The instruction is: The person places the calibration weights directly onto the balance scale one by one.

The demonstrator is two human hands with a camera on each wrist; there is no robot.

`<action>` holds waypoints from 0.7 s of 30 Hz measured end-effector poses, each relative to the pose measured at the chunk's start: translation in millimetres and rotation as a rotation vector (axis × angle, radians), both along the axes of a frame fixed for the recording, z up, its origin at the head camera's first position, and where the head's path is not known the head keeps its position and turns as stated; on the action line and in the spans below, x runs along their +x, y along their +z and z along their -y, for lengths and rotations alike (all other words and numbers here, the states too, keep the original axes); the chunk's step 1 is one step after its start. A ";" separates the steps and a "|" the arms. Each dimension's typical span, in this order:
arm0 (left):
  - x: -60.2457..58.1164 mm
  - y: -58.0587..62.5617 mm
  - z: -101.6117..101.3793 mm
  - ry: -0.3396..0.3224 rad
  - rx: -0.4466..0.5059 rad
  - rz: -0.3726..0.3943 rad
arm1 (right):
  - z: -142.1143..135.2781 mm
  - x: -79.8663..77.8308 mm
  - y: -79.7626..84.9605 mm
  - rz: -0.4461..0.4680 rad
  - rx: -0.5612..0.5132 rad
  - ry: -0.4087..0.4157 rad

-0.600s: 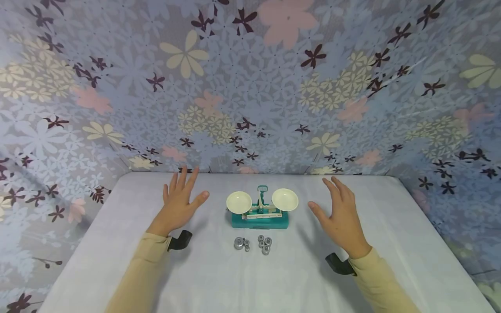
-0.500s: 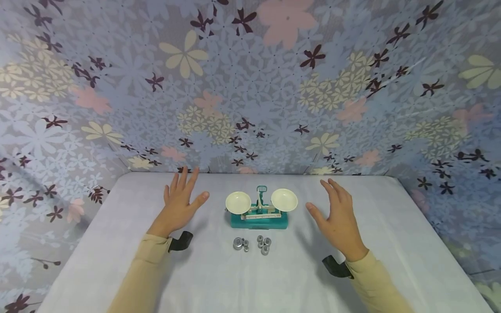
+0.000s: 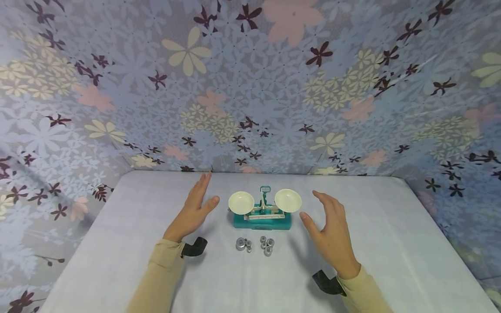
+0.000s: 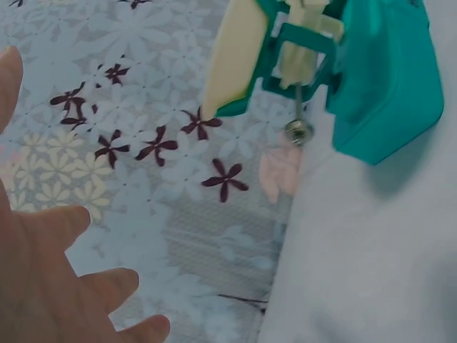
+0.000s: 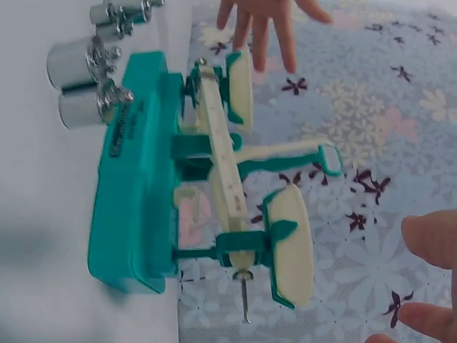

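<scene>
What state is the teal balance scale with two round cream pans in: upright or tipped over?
Upright: the teal balance scale stands with its base on the pale tabletop, both round cream pans facing up.

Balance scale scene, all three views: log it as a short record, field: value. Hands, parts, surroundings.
instrument: teal plastic balance scale, upright
dishes: two round cream pans, one each side
loose parts: silver metal knobbed weights, two clusters on the near side of the scale, apart from it
left hand: left of the scale, holds nothing
right hand: right of the scale, holds nothing
surface: table covered in white cloth
background: blue-grey floral fabric
wrists: black curved wrist devices, beige sleeves
</scene>
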State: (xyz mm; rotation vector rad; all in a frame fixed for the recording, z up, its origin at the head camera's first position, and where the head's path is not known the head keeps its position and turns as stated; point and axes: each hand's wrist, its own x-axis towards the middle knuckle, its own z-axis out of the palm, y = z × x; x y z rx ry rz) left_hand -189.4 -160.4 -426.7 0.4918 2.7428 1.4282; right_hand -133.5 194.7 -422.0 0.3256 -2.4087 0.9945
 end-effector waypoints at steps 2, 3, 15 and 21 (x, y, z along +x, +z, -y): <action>-1.0 -3.9 -3.3 -0.024 0.040 0.019 | 1.4 2.4 -2.3 -0.003 -0.007 0.001; -1.0 -5.6 -3.8 -0.034 0.067 0.034 | 2.8 3.0 -3.1 -0.005 -0.006 0.001; -5.7 -28.7 -13.0 -0.140 0.273 0.095 | 19.4 9.1 -18.6 -0.082 -0.028 0.065; -6.3 -36.8 -18.6 -0.184 0.306 0.104 | 28.3 12.0 -27.9 -0.085 -0.020 0.137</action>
